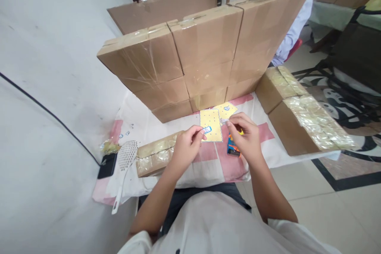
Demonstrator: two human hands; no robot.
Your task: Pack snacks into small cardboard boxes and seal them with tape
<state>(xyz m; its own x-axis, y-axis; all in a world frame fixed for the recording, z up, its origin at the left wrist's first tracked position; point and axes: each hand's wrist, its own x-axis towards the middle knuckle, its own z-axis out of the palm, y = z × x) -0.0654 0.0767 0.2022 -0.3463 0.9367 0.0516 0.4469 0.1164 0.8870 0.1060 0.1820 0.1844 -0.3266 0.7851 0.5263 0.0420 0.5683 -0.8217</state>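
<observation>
Apparently, work is midway: the left hand (189, 142) pinches a blue-edged tag (208, 129) over the near yellow sheet (210, 118), the right hand (246, 131) a pale scrap (224, 121); neither is laid down, while the farther sheet (231, 110) bears a blue motif (227, 108).

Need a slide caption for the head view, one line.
Left hand pinches a small blue-edged piece, right hand a whitish scrap, near yellow dotted paper and cardboard boxes.

No legible text or labels
</observation>
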